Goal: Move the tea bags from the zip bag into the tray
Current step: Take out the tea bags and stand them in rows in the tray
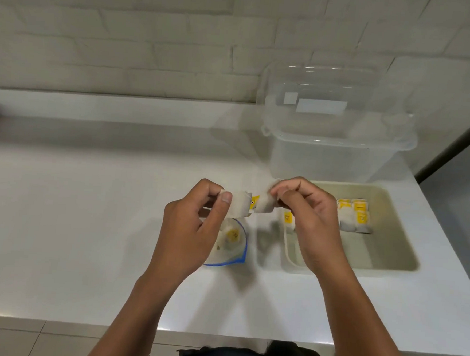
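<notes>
White brick-pattern tiles backed a pale worktop (pixel 87 209). Left of the tray (pixel 389 258), the clear zip bag (pixel 234 250) with its blue seal lay open on the worktop, more tea bags (pixel 231 234) with a yellow tag showing inside. Above it, the left hand (pixel 194 225) pinched white paper tea bags (pixel 241 206) between thumb and curled fingers; a yellow tag showed between the hands. The right hand (pixel 309 219), raised over the tray's left end, pinched a tea bag (pixel 265 205) touching the left one. Inside the beige tray, yellow-tagged tea bags (pixel 355 215) lay side by side at its far end. Behind the tray stood a clear plastic tub (pixel 339 135).
</notes>
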`<action>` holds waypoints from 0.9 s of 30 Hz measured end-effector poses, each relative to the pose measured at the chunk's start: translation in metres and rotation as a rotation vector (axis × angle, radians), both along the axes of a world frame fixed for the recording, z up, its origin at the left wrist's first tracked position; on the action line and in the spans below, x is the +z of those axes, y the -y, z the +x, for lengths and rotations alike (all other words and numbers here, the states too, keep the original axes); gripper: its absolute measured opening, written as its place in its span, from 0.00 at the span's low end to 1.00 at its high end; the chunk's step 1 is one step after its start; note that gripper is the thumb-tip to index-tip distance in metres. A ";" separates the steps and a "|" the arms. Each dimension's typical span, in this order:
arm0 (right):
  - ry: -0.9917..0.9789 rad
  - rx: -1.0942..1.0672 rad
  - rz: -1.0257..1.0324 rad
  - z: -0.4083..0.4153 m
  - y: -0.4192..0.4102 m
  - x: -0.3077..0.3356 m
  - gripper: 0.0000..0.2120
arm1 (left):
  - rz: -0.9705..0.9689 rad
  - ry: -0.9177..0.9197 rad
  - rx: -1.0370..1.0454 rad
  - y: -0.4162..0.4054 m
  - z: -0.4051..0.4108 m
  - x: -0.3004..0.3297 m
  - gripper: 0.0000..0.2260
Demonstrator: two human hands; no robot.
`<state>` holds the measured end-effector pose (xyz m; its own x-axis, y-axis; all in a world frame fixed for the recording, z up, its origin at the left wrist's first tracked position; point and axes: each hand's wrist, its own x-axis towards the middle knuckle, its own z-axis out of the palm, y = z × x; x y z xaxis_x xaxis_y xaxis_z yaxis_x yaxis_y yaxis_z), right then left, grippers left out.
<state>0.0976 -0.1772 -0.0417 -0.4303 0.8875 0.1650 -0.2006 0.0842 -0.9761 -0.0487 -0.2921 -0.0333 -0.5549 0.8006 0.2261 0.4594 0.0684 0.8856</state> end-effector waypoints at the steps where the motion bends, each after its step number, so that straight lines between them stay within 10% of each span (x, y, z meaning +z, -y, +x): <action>1: 0.007 -0.004 0.023 0.007 -0.006 0.005 0.06 | 0.011 -0.002 -0.001 -0.005 0.003 0.002 0.08; 12: 0.378 -0.051 0.070 0.090 -0.076 0.018 0.19 | -0.015 -0.033 -0.120 -0.075 0.055 0.009 0.07; 17: 0.837 -0.032 0.235 0.118 -0.103 -0.018 0.07 | -0.121 -0.122 -0.183 -0.096 0.074 -0.009 0.04; 27: 0.975 0.310 0.120 0.123 -0.124 -0.072 0.07 | -0.221 -0.183 -0.148 -0.098 0.083 -0.047 0.04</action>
<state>0.2202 -0.0530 -0.1135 -0.6314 0.7155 -0.2988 0.6451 0.2709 -0.7144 0.0347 -0.1944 -0.0799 -0.3951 0.9104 0.1225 0.6287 0.1708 0.7586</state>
